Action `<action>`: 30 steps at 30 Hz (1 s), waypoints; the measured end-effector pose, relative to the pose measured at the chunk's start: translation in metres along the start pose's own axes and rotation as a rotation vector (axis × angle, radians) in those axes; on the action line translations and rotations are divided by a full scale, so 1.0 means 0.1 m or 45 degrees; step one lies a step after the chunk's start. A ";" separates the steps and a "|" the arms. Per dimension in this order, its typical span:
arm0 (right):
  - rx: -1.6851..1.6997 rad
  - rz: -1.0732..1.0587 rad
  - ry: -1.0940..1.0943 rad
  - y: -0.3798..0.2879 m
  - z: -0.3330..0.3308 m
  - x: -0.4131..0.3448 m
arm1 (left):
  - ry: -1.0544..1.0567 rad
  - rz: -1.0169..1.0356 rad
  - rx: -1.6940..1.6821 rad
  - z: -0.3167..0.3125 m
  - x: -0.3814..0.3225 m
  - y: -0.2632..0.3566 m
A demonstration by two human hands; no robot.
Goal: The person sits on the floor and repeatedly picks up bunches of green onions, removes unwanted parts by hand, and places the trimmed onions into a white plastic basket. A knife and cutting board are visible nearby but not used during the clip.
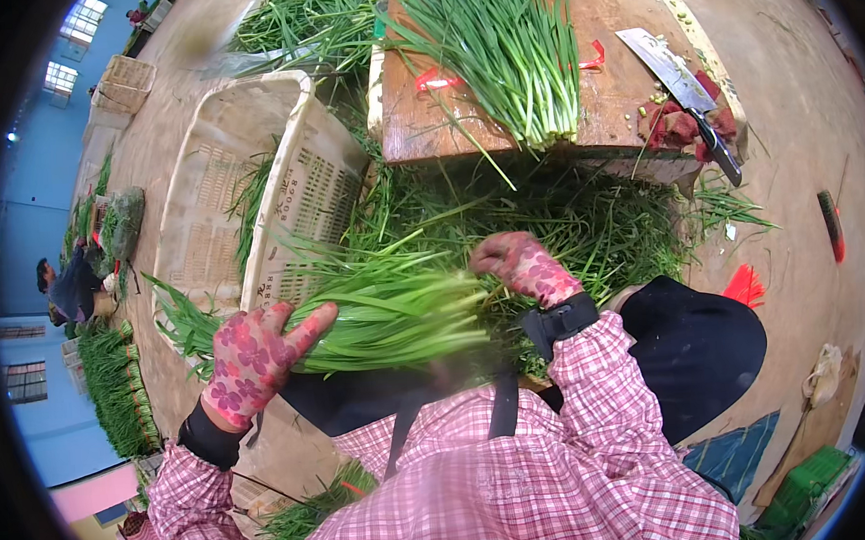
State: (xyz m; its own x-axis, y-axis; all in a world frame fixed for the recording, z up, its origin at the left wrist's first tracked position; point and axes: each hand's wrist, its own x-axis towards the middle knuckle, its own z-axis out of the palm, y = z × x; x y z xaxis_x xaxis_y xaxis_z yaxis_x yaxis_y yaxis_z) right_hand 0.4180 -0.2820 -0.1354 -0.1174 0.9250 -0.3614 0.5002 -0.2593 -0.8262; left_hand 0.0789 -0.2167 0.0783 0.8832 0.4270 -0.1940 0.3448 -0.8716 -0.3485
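My left hand (257, 356), in a pink flowered glove, grips a loose bunch of green garlic chives (398, 312) held sideways above my lap. The bunch's leafy tips hang left past the hand, and its pale stem ends point right. Beside those ends is my right hand (526, 266), gloved alike, its fingers curled inward. The stem ends are blurred, so whether the right fingers pinch any strands cannot be made out. On a wooden board (425, 131) ahead lies another bunch of chives (517, 60), over a red tie strip (437, 79).
A cleaver (675, 74) rests on a red cloth (667, 126) at the board's right. To the left, a white plastic crate (202, 209) holds some chives. Loose leaves (606, 217) pile below the board. Far left, another person (74, 285) is near stacked bunches (116, 389).
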 end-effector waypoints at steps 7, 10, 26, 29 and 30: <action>0.292 -0.479 -0.037 -0.20 0.01 -0.01 | 0.015 -0.016 0.000 0.01 -0.01 -0.05; 0.116 -0.023 -0.166 -0.11 -0.02 0.00 | 0.005 0.007 0.002 0.00 0.00 -0.08; 0.530 0.262 0.266 -0.01 -0.13 -0.04 | 0.018 -0.028 0.004 0.01 0.10 -0.07; 0.691 0.225 -0.056 0.03 0.09 -0.02 | 0.042 -0.034 -0.020 0.04 0.14 -0.07; 0.694 0.254 -0.143 0.05 0.18 0.01 | 0.043 -0.033 -0.025 0.05 0.14 -0.06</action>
State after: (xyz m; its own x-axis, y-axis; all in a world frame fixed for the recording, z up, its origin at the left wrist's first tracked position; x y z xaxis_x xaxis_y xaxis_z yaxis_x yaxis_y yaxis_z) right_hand 0.4047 -0.2876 -0.1474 -0.1711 0.8163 -0.5517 0.0123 -0.5581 -0.8297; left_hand 0.0880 -0.2037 0.0736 0.8839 0.4415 -0.1542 0.3737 -0.8650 -0.3349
